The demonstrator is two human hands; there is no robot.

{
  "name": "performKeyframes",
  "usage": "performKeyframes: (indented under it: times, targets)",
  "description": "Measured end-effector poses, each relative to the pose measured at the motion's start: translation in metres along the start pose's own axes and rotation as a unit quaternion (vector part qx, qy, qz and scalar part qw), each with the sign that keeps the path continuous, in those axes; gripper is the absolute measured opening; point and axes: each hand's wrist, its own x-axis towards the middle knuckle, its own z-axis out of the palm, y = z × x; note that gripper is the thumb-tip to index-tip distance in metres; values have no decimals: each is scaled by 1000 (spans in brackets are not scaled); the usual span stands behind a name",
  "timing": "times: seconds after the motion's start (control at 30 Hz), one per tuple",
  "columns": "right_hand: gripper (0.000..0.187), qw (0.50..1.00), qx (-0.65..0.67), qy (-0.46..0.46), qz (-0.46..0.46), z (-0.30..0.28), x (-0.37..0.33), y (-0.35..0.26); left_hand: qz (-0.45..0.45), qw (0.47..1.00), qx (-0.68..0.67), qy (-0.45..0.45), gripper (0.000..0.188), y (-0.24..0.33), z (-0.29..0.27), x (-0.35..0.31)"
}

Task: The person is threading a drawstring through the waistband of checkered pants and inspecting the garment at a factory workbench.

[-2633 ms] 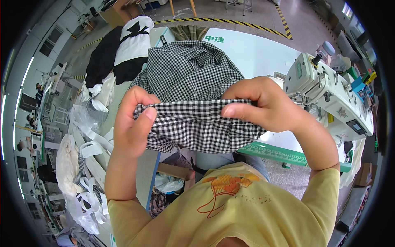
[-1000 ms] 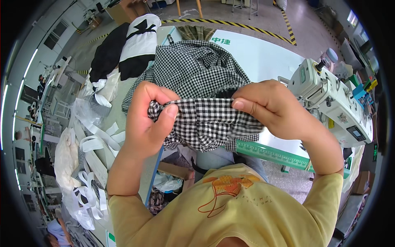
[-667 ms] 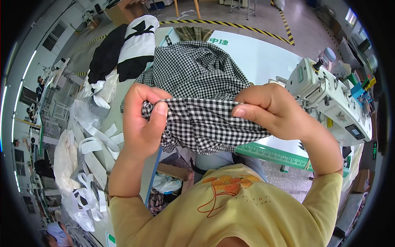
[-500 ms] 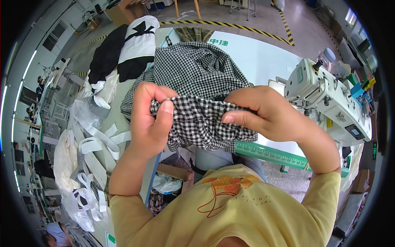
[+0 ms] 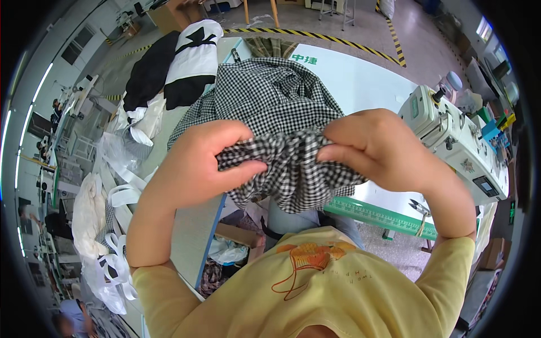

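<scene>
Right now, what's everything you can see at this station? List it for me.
checked fabric piece: one, black and white, bunched between both hands
checked garment: one, black and white, heaped on the table behind the hands
sewing machine: one, white, at right
sewing table: one, white top with green front edge
black and white garments: pile, far left of the table
white strips: bundle, at left
left hand: gripping the fabric's left end
right hand: gripping its right end

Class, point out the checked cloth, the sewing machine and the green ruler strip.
checked cloth [image 5: 293, 174], head view, bunched middle between the hands
sewing machine [image 5: 451, 146], head view, white body
green ruler strip [image 5: 377, 213], head view, table edge
</scene>
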Motion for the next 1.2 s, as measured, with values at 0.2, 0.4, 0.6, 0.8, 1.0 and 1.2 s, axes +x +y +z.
performKeyframes:
  times: [0.2,0.4,0.6,0.8,1.0,1.2]
  targets:
    - [27,997,73,-23,-6,-24,-4,6,1,997,-55,-59,28,-9,-21,-4]
    - [36,991,125,-7,40,-47,-28,29,12,989,-119,84,67,-82,-92,-49]
    - [36,995,103,10,0,-35,-8,18,-54,968,-118,214,59,-113,-114,-64]
    - [32,987,158,31,-14,-9,21,8,87,971,-100,200,69,-14,-14,10]
    - [26,987,161,7,-18,3,44,-18,85,956,-153,237,48,19,41,13]
    - [59,971,173,-122,113,-23,44,5,-12,980,-142,137,19,14,9,-10]
